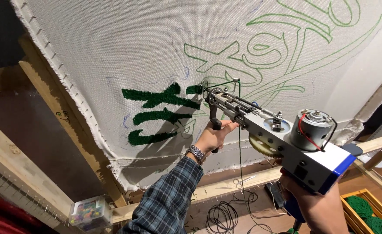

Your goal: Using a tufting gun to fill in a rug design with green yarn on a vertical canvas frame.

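Left hand (212, 138) is closed around the black front handle of the tufting gun (277, 138), fingers wrapped tight. Right hand (318, 207) is clamped on the blue rear handle, low at the near right. Both grips hold the one tool, its needle tip pressed to the stretched cloth (126, 47) just right of the green tufted patches (160, 113).

Step in hand, as judged: filling the drawn green outlines (260, 52) with pile, part-way done; three bands and a small patch are filled, most outlines stand bare. The next pass calls for steady pressure along a line.

Green yarn (239, 143) hangs from the tip. Wooden frame (48, 99) bounds the cloth at left and below. Open cloth lies up and right. Cables (225, 214), a bead box (89, 212) and a yarn crate (368, 210) sit below.
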